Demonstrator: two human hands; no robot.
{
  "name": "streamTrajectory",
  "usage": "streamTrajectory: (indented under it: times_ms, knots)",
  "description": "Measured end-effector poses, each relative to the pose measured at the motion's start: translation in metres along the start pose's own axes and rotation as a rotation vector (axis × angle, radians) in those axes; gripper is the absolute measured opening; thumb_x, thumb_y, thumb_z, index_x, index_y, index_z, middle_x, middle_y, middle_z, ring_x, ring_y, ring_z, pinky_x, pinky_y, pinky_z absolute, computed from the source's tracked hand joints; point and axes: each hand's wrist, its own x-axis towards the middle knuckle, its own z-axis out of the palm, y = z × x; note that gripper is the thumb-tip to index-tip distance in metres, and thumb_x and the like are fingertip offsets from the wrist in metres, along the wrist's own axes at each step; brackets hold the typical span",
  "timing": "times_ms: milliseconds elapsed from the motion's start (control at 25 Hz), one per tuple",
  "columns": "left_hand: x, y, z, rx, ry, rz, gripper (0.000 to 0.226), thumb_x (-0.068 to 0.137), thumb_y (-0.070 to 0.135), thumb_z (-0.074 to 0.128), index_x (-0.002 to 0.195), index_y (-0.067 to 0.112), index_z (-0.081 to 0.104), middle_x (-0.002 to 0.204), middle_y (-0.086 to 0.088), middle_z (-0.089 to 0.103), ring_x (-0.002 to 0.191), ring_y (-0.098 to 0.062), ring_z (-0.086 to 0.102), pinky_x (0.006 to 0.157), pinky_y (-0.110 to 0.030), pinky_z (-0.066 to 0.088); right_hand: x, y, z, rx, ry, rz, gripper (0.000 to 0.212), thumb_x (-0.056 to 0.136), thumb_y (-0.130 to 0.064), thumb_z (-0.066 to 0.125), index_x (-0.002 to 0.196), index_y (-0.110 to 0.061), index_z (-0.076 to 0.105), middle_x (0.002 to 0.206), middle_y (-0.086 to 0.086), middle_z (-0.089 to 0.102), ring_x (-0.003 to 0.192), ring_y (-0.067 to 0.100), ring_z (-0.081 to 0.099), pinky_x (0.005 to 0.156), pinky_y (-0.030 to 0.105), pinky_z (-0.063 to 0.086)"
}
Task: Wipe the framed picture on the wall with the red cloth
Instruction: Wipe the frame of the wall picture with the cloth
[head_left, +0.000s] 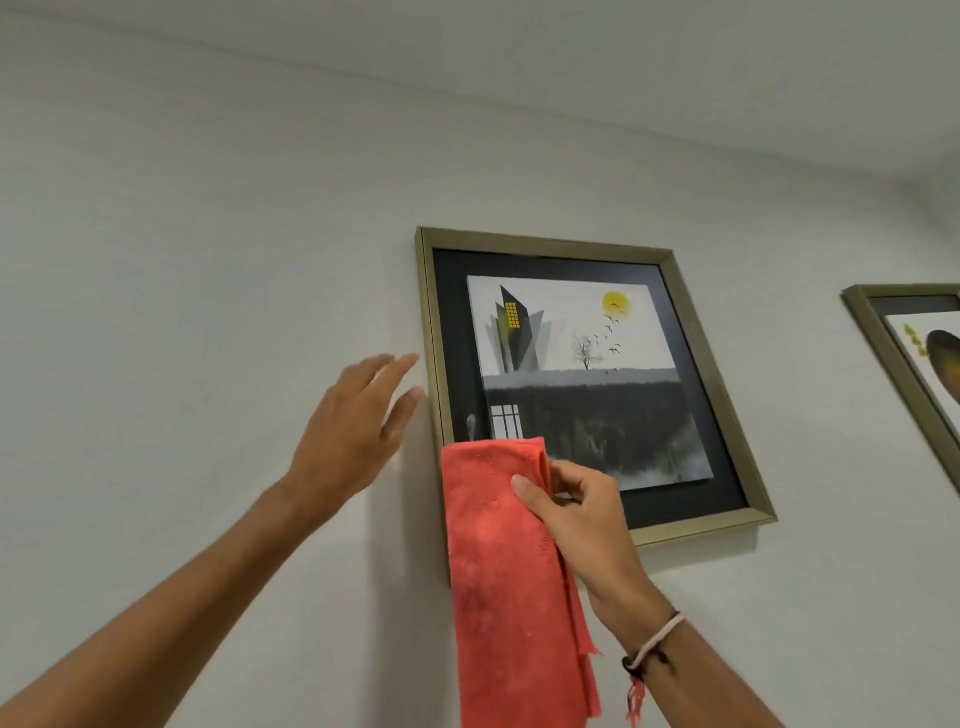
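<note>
A framed picture (582, 364) with a dull gold frame and black mat hangs on the pale wall, showing a dark building, a yellow sun and birds. My right hand (576, 519) grips a folded red cloth (504, 571) in front of the frame's lower left corner; the cloth hangs down and hides that corner. My left hand (358, 426) is raised with fingers spread just left of the frame's left edge, its fingertips close to the frame, holding nothing.
A second gold-framed picture (904, 364) hangs at the right edge, partly cut off. The ceiling meets the wall above. Bare wall stretches to the left of and below the frames.
</note>
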Motion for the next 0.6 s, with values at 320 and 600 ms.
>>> streamTrajectory:
  times_ms: [320,600]
  knots:
    - [0.092,-0.024,0.008,0.579,-0.153,0.214,0.075,0.093,0.056,-0.009,0.164,0.036,0.007,0.174,-0.012,0.01,0.161,-0.027,0.01,0.13,-0.051,0.013,0.118,-0.045,0.049,-0.338,0.302,-0.292,0.012,0.088,-0.037,0.077,0.091,-0.025,0.076,0.083,-0.01,0.073,0.084,0.011,0.068,0.086,0.039,0.06]
    - [0.096,-0.044,0.019,0.586,-0.131,0.215,0.078,0.09,0.063,-0.019,0.162,0.042,0.0,0.174,-0.012,0.004,0.162,-0.027,0.004,0.129,-0.057,0.007,0.13,-0.028,0.053,-0.862,0.327,-0.84,0.022,0.082,-0.019,0.081,0.098,-0.017,0.067,0.102,0.004,0.066,0.098,0.025,0.059,0.088,0.044,0.052]
